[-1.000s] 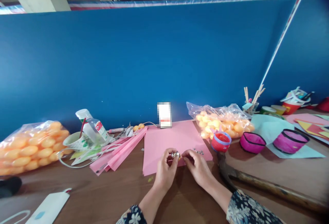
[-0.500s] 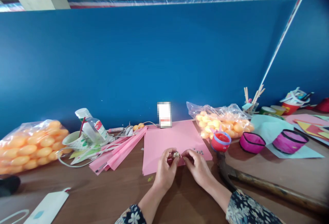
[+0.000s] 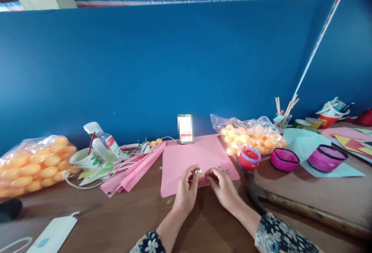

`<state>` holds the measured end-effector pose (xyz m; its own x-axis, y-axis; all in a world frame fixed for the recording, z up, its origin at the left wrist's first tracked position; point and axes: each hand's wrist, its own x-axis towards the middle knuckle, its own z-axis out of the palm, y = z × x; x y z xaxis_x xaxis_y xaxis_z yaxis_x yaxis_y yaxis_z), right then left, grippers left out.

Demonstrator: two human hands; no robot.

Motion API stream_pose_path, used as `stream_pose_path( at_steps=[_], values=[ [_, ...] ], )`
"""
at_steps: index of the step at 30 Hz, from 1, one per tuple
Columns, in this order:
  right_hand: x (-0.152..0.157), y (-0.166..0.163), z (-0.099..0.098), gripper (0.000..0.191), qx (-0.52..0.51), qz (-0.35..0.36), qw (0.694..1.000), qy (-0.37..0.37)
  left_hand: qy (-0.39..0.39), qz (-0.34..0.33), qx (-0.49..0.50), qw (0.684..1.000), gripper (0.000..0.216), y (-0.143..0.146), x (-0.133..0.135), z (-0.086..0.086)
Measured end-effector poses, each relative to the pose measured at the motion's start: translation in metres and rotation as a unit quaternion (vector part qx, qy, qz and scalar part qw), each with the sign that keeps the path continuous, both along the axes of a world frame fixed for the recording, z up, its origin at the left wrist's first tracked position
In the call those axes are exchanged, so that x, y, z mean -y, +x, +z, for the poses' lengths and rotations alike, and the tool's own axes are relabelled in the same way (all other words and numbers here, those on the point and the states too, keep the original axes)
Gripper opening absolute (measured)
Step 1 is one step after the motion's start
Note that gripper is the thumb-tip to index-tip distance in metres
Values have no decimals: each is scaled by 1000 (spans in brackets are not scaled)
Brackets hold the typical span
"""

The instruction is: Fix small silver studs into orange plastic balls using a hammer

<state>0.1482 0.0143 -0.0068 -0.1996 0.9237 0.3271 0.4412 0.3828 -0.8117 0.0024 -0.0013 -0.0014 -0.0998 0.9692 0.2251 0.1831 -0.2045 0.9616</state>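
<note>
My left hand [image 3: 186, 193] pinches a small shiny round thing [image 3: 198, 171], silvery and gold, between thumb and fingers above the near edge of the pink paper sheets [image 3: 188, 154]. Close by on the right, my right hand [image 3: 224, 191] has thumb and forefinger pressed together. Whatever sits in that pinch is too small to make out. A few small silvery bits [image 3: 224, 170] lie on the paper just beyond the right hand's knuckles. A narrow gap separates the two sets of fingertips.
Bags of orange balls stand left [image 3: 37, 167] and right [image 3: 255, 140]. Folded pink strips [image 3: 133, 171] and a plastic bottle [image 3: 106, 144] are at left. A red cup [image 3: 249, 159], magenta fabric rings [image 3: 285, 160] and a wooden-handled tool [image 3: 308, 208] lie at right. A blue partition [image 3: 186, 59] rises behind.
The small shiny thing has turned a little in the left fingers and shows a different side. Both hands stay in nearly the same place.
</note>
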Motion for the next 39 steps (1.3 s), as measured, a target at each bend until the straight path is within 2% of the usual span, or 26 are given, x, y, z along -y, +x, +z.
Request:
stream_pose_path(
  at_steps=[11,25,39],
  values=[
    [-1,0,-5,13,-2,3,1000,-5,4,-9,14,1000,38,1,-4,-15],
    [-1,-1,-3,12,2,-5,1000,5,29,10,-24,999,31,-2,-4,-15],
    [-2,0,-5,12,1,-2,1000,8,11,-9,16,1000,38,0,-4,-13]
  ],
)
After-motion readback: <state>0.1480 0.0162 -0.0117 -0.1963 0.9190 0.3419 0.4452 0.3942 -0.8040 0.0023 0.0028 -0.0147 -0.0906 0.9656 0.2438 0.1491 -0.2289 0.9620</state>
